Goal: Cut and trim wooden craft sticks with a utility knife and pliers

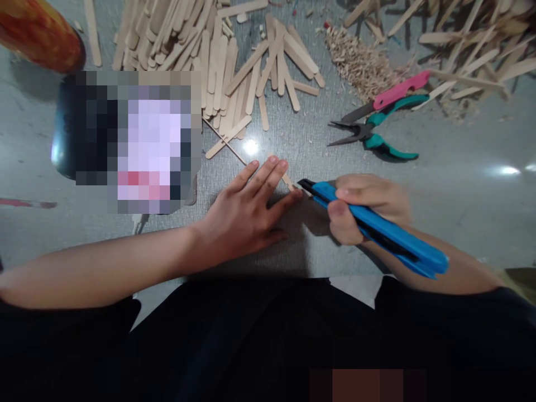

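Left hand: palm down, fingers spread; grip unclenched, fingertips resting on and beside a short wooden piece on the grey surface.

Right hand: grip closed firmly around a blue cutter, its dark blade angled toward the wooden piece near the left index fingertip; whether blade and wood touch is hard to tell, the hand being slightly blurred.

Thin rod: slanting down to the left hand's fingers, crossing one loose stick.

Craft sticks: one large heap, flat, round-ended, beyond the left hand.

Pliers: teal handles, jaws parted, lying beyond the right hand.

Knife, pink-handled: blade beside the pliers.

Wood shavings: small mound near the pink handle.

Orange cylinder: far left corner.
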A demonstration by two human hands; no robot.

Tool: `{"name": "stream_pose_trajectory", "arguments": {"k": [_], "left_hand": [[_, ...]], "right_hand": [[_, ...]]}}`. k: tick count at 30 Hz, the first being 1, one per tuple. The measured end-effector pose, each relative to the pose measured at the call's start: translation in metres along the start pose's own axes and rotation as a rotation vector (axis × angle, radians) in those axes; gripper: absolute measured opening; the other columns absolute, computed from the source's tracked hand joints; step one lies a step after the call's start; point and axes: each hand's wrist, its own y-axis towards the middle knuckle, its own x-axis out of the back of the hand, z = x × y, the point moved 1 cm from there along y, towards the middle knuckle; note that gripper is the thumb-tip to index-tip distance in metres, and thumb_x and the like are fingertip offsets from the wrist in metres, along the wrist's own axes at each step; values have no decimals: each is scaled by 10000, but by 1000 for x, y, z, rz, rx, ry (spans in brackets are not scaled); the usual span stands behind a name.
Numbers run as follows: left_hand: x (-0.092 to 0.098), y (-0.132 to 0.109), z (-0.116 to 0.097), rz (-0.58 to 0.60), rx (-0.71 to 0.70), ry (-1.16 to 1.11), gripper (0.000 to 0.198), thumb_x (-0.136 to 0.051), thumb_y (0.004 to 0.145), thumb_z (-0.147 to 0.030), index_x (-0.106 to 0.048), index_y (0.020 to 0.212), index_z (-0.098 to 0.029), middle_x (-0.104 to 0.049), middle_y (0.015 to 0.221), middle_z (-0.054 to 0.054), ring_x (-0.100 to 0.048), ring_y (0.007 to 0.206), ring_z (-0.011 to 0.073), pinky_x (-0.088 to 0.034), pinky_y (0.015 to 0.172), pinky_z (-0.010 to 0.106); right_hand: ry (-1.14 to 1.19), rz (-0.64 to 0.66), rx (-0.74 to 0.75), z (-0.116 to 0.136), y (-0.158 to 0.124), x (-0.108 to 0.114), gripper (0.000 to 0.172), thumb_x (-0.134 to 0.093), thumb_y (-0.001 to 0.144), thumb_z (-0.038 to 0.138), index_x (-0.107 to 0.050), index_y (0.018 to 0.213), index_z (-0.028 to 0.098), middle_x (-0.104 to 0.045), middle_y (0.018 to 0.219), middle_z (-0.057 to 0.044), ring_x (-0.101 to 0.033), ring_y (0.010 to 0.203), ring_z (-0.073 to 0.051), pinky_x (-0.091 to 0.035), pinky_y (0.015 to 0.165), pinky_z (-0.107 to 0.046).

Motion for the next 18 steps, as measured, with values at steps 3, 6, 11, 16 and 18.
{"name": "stream_pose_trajectory", "arguments": {"k": [3, 6, 11, 16, 18], "left_hand": [[-1, 0, 0, 18, 6, -15, 943, -821, 1084, -630, -477, 1854, -209, -400, 1954, 260, -388, 1838, 488, -379, 1491, 672], [-2, -1, 0, 16, 6, -13, 962, -824, 1082, -632, -461, 1865, -207, -377, 1966, 256, -374, 1845, 485, -352, 1508, 660], [-3, -1, 0, 25, 11, -16, 925, -812, 1093, -621, -487, 1848, -196, -356, 1974, 257, -362, 1849, 491, -345, 1510, 665], [-2, -1, -1, 0, -11, 5, 938, -819, 1085, -643, -501, 1823, -160, -382, 1947, 305, -396, 1831, 499, -364, 1499, 658], [-2, -1, -1, 9, -6, 12, 931, -809, 1091, -643, -498, 1824, -162, -384, 1947, 301, -392, 1833, 499, -365, 1501, 653]], "right_hand": [[19, 1, 88, 8, 4, 3, 140, -785, 1054, 392, -690, 971, 333, -667, 629, 75, -611, 431, -153, -510, 444, -330], [-65, 90, 42, 18, 10, 6, 126, -760, 1061, 350, -726, 941, 334, -778, 716, 30, -673, 479, -174, -566, 477, -360], [-84, 87, 62, 22, 14, 9, 95, -798, 1039, 325, -756, 954, 330, -839, 797, 16, -805, 618, -217, -648, 582, -380], [-112, 118, 34, 20, 12, 8, 111, -818, 1031, 343, -762, 937, 325, -843, 793, 0, -804, 622, -227, -632, 556, -385], [-94, 124, -51, 20, 11, 6, 167, -859, 993, 392, -735, 909, 319, -837, 780, 5, -801, 634, -231, -649, 578, -391]]}}
